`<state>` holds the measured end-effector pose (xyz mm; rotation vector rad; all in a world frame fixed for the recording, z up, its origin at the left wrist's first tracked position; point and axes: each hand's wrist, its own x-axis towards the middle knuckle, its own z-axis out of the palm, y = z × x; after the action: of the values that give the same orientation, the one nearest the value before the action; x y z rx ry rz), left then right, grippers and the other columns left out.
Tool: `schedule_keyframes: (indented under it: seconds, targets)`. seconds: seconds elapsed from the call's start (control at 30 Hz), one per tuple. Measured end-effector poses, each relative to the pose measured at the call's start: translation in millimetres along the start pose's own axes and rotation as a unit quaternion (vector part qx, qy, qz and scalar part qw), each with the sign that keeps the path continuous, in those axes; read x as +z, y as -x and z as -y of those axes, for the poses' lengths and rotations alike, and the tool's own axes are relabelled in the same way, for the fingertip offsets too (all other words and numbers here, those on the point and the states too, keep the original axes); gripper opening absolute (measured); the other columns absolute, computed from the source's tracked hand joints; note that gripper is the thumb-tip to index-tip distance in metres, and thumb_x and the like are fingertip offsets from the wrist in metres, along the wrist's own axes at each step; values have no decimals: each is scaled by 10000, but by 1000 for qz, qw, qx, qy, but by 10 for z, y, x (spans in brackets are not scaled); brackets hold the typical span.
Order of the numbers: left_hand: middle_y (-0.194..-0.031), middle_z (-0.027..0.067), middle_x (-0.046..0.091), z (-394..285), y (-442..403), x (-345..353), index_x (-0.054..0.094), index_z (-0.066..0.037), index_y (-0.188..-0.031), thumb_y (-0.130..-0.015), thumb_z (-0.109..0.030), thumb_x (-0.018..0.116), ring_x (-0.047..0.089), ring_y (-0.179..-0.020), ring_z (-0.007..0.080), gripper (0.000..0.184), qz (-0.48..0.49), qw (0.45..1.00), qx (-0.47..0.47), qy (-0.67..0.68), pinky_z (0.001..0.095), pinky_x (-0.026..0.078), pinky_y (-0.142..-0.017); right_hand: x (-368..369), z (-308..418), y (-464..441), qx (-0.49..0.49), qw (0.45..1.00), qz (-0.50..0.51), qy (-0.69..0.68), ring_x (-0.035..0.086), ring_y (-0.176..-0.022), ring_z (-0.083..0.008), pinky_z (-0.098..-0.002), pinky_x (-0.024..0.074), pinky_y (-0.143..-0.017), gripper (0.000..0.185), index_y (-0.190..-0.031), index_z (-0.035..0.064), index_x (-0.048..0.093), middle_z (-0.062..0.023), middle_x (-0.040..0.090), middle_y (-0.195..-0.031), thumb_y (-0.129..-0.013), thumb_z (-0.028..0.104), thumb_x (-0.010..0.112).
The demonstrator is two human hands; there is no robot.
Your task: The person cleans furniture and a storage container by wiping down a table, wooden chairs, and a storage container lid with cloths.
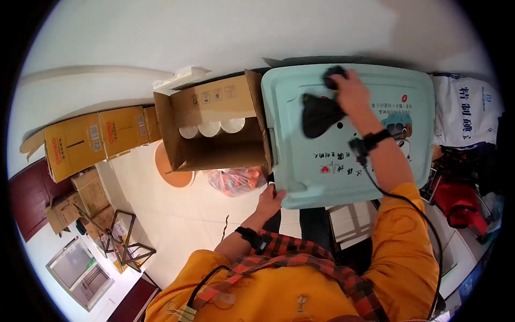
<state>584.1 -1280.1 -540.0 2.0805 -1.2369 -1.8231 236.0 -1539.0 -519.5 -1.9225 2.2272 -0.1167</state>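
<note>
My right hand (352, 96) is closed around a black fan-shaped thing (321, 115), held over a pale teal plastic lid (300, 177). This thing flares out on the left of my hand, and a rounded dark end sticks out above my fingers. It is blurred, so I cannot tell whether it is bunched cloth or a brush. Printed characters and cartoon pictures mark the lid. At its near left corner, my left hand (269, 203) grips the edge with curled fingers, partly hidden. A dark band with a device sits on each wrist, and a cable runs along my right arm.
Left of the lid, an open cardboard box (214, 155) holds several white round items (210, 129). An orange tub (174, 177) and a filled plastic bag (236, 181) stand on the floor. Closed cartons (75, 145) line the wall. A white printed sack (464, 112) lies at right.
</note>
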Motion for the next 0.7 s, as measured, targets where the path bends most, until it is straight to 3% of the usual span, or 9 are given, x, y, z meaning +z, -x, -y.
schedule_keyframes:
  seconds: [0.2, 0.27, 0.3, 0.33, 0.4, 0.43, 0.47, 0.6, 0.7]
  targets:
    - [-843, 153, 660, -186, 62, -34, 530, 21, -1107, -887, -221, 637, 686, -716, 235, 343, 11, 998, -27, 49, 334, 566, -560, -448, -1283, -119, 245, 968, 17, 40, 597, -997, -427, -490, 506, -841, 365, -1242, 141, 598, -226, 503, -1287, -887, 132, 514]
    - [-854, 154, 660, -173, 77, -11, 530, 22, -1114, -884, -216, 639, 685, -715, 230, 348, 20, 997, -31, 68, 332, 569, -559, 54, -1433, -269, 57, 996, -67, -31, 591, -971, -450, -499, 501, -838, 321, -1178, 48, 611, -222, 554, -1224, -879, 143, 540]
    - [-855, 149, 659, -119, 55, -9, 528, 25, -1121, -887, -209, 633, 682, -713, 223, 347, 18, 998, -27, 60, 328, 573, -564, -10, -840, -229, 44, 991, -77, -96, 570, -1006, -441, -487, 485, -866, 312, -1147, 5, 597, -200, 600, -1124, -877, 154, 554]
    - [-855, 144, 657, -93, 41, -9, 526, 28, -1128, -890, -202, 628, 680, -712, 215, 346, 17, 998, -26, 51, 323, 578, -568, 136, -336, -202, 42, 986, -72, -145, 538, -1069, -402, -476, 446, -933, 325, -1193, 49, 571, -202, 604, -1100, -899, 178, 518]
    - [-877, 126, 651, -248, 69, -28, 527, 27, -1135, -899, -196, 616, 668, -719, 191, 337, 16, 998, -46, 45, 307, 584, -572, 194, 669, 2, -99, 982, -56, -148, 524, -1098, -343, -454, 503, -845, 294, -1203, 143, 556, -131, 546, -1135, -918, 179, 492]
    - [-894, 120, 646, -275, 88, -50, 528, 25, -1141, -903, -199, 615, 659, -735, 180, 338, 25, 996, -67, 45, 301, 585, -575, 114, 1097, 59, -86, 982, 92, -139, 537, -1076, -321, -436, 525, -805, 273, -1145, 194, 581, -107, 528, -1105, -880, 166, 522]
    - [-911, 113, 641, -302, 83, -79, 529, 24, -1147, -907, -202, 614, 651, -750, 168, 340, 32, 995, -87, 43, 294, 587, -578, 257, 1263, 101, -169, 978, 42, -118, 557, -1041, -309, -427, 534, -783, 279, -1084, 210, 613, -98, 510, -1062, -822, 129, 562]
    - [-934, 97, 634, -300, 53, -132, 516, 10, -1191, -913, -197, 609, 634, -795, 160, 359, 64, 992, -107, 29, 303, 596, -580, 172, 709, -49, -166, 980, -32, -103, 594, -954, -308, -405, 554, -706, 265, -1043, 209, 624, -122, 489, -1068, -813, 90, 569]
    - [-907, 98, 636, -248, 37, -112, 509, 5, -1207, -918, -180, 604, 632, -777, 153, 356, 56, 990, -118, 49, 304, 599, -579, 138, -80, -42, -73, 993, -22, -92, 587, -1056, -299, -398, 553, -764, 352, -1134, 248, 628, -118, 511, -1163, -832, 81, 558]
